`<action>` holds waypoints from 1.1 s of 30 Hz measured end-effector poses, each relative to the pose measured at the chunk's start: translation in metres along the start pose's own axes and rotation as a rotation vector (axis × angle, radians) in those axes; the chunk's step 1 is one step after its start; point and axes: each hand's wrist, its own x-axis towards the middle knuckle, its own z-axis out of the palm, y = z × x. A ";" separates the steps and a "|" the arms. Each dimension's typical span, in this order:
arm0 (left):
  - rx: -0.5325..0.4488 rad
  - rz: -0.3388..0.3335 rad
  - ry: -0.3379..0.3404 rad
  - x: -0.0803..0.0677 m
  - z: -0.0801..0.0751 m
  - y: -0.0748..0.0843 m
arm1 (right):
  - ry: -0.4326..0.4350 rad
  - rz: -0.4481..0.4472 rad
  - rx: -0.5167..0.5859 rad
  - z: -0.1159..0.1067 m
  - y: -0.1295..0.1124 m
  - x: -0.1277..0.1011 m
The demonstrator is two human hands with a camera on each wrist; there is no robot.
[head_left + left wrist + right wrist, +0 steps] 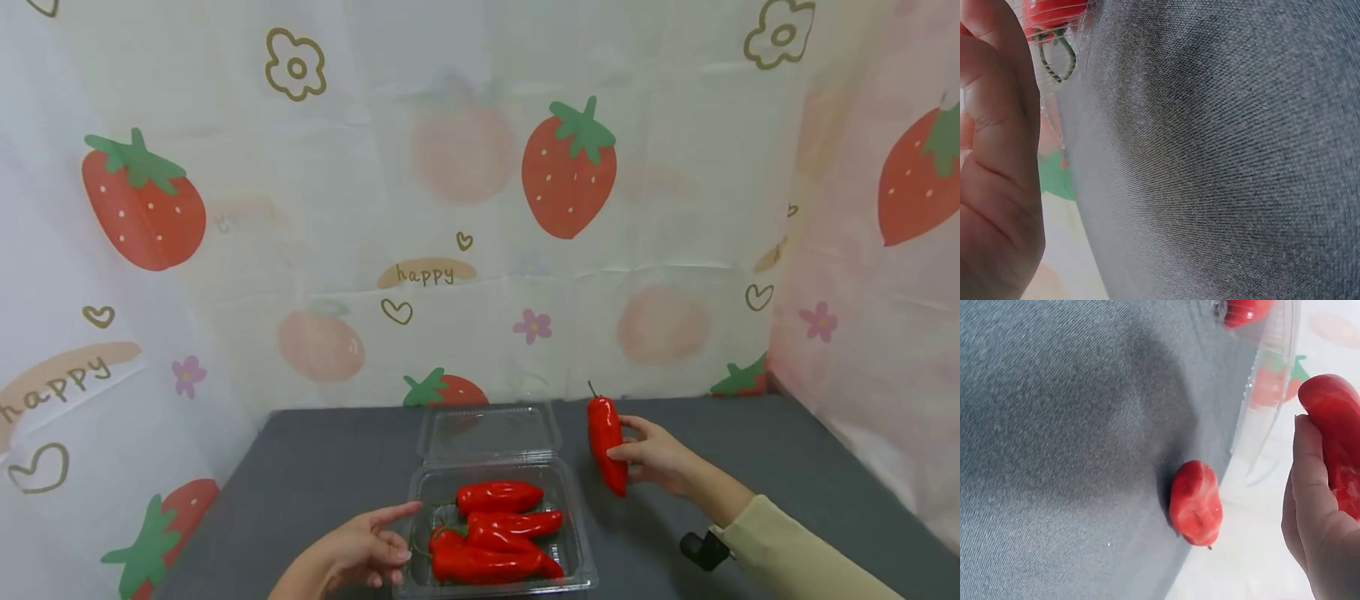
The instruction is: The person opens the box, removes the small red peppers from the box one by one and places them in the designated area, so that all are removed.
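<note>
A clear plastic clamshell box [577,533] stands on the table with its lid [491,429] folded back. Inside lie several glossy red peppers [498,497], some with green stems. My left hand [358,546] is beside the box's left wall, index finger stretched to the rim and the other fingers loosely bent. To the right of the box, my right hand [660,458] holds a red pepper [1341,437] between thumb and fingers. Another red pepper [1196,503] lies on the table near that hand in the right wrist view; in the head view it is not separately visible.
The dark grey tabletop [330,467] ends at a light curtain [337,208] printed with strawberries, flowers and hearts, which also hangs along both sides. A black device [705,550] sits at the right sleeve's cuff.
</note>
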 end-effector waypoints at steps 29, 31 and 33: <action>0.005 -0.003 0.022 0.001 0.002 0.001 | 0.084 0.009 -0.032 -0.038 0.005 -0.002; 0.001 -0.004 0.016 0.000 0.002 0.002 | 0.090 0.015 -0.037 -0.041 0.006 -0.002; -0.003 -0.002 0.013 -0.001 0.002 0.002 | 0.086 0.021 -0.030 -0.042 0.005 -0.001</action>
